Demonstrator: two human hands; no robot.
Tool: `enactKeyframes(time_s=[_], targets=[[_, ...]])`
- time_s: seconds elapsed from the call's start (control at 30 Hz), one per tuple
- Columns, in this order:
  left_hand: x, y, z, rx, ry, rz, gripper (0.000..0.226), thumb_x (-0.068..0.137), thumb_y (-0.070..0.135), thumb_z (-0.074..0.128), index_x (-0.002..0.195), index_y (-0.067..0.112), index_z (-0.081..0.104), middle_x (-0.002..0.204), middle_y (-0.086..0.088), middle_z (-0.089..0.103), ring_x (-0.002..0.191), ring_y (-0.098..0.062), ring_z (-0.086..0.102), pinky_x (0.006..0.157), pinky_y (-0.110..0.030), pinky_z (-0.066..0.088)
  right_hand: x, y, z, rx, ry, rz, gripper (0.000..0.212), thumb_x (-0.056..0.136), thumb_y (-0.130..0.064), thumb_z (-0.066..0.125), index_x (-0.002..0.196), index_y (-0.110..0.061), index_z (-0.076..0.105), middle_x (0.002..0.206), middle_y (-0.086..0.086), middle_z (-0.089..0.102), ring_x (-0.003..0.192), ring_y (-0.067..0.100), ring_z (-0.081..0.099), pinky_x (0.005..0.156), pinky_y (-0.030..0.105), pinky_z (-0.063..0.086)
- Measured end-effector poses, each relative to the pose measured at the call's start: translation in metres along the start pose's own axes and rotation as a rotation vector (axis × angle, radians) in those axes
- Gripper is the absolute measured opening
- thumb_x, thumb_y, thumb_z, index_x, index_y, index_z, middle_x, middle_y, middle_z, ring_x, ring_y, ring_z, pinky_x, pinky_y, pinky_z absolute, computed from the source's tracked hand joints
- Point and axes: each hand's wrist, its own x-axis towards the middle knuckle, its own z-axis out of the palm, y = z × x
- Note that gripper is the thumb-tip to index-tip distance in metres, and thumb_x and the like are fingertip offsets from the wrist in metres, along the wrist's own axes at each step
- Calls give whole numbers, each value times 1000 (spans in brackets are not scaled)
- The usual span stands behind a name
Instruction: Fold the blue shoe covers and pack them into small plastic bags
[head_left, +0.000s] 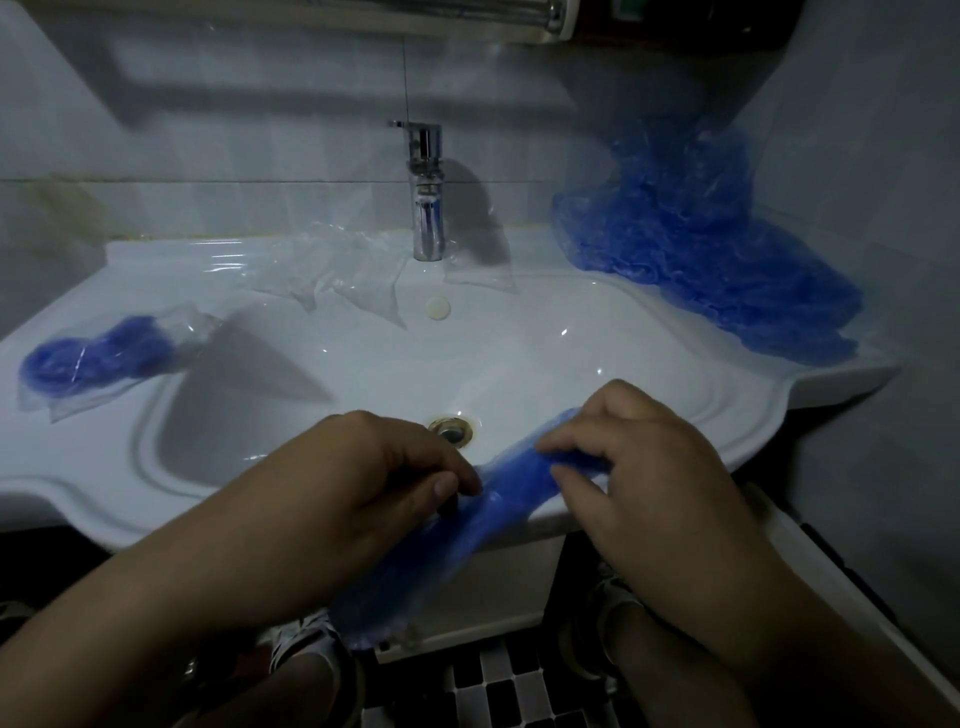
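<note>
A blue shoe cover (511, 486) stretches across the front rim of the white sink (571, 353), its lower end hanging over the edge. My left hand (384, 467) pinches it near the middle. My right hand (644, 457) grips its upper end with curled fingers. A heap of blue shoe covers (691, 249) lies on the sink's right shoulder against the wall. At the far left lies a small plastic bag with blue covers inside (88, 358). Several empty clear plastic bags (332, 275) lie behind the basin, left of the tap.
A chrome tap (427, 192) stands at the back centre. The drain (453, 428) sits just beyond my hands. Tiled walls close in behind and on the right. Below the sink edge I see a black-and-white tiled floor (488, 680) and my shoes.
</note>
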Motion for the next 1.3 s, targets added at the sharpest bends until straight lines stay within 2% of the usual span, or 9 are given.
enactKeyframes(time_s=[0.2, 0.3, 0.37, 0.43, 0.63, 0.73, 0.8, 1.0, 1.3], targets=[[10, 4, 2, -36, 57, 156, 47, 77, -4, 67, 95, 39, 74, 76, 12, 70, 63, -7, 62, 68, -12, 50, 4, -1, 8, 46, -38, -57, 31, 90, -24, 46, 110, -25, 70, 101, -11, 62, 91, 5, 58, 84, 24, 49], [25, -8, 9, 42, -26, -12, 29, 72, 36, 82, 67, 59, 66, 66, 26, 64, 65, 5, 61, 61, -14, 43, 1, -1, 10, 111, -31, -58, 31, 95, -17, 50, 121, -26, 65, 113, -14, 62, 101, 0, 55, 92, 21, 46], [29, -20, 15, 188, 18, 2, 28, 73, 55, 72, 88, 70, 54, 81, 35, 60, 68, 2, 57, 60, -10, 36, -3, -1, 6, 146, 22, -92, 30, 92, -12, 55, 117, -26, 67, 114, -15, 61, 105, 0, 55, 93, 16, 44], [18, -11, 15, 211, 66, 115, 28, 79, 46, 61, 107, 52, 58, 98, 26, 55, 77, 3, 44, 69, -9, 34, -8, -2, 0, 168, 35, -189, 25, 84, -11, 62, 103, -25, 70, 105, -16, 60, 101, 4, 57, 84, 13, 45], [5, 6, 17, 146, 133, 125, 25, 83, 43, 53, 95, 35, 74, 100, 18, 59, 87, -8, 57, 72, -25, 48, -22, -11, -5, 197, -94, -406, 28, 65, -9, 80, 88, -24, 72, 91, -12, 56, 85, 5, 54, 70, 19, 43], [4, 6, 16, 126, 141, 146, 20, 87, 35, 52, 94, 31, 71, 96, 18, 61, 85, -1, 57, 75, -14, 43, -24, -10, -6, 258, -82, -393, 7, 75, -23, 76, 74, -22, 69, 83, -11, 54, 79, 7, 54, 69, 15, 38], [1, 7, 12, 89, 113, 150, 26, 91, 33, 46, 95, 27, 71, 97, 16, 62, 91, 0, 58, 79, -11, 41, -24, -8, -5, 339, -102, -346, 15, 82, -28, 68, 68, -26, 62, 81, -12, 53, 79, 10, 55, 68, 19, 38], [-1, 14, 6, -140, 43, 113, 51, 85, 69, 45, 93, 27, 73, 97, 9, 63, 96, -10, 62, 79, -25, 46, -22, -13, 0, 448, -83, -182, 9, 75, -33, 69, 69, -30, 63, 81, -10, 55, 80, 14, 60, 66, 22, 42], [1, 15, 15, -62, 164, 46, 37, 74, 60, 60, 88, 30, 76, 91, 16, 66, 85, -3, 65, 74, -31, 53, -20, -9, 7, 366, 40, -193, 33, 68, -30, 83, 65, -27, 50, 76, -10, 50, 73, 13, 56, 60, 16, 40]])
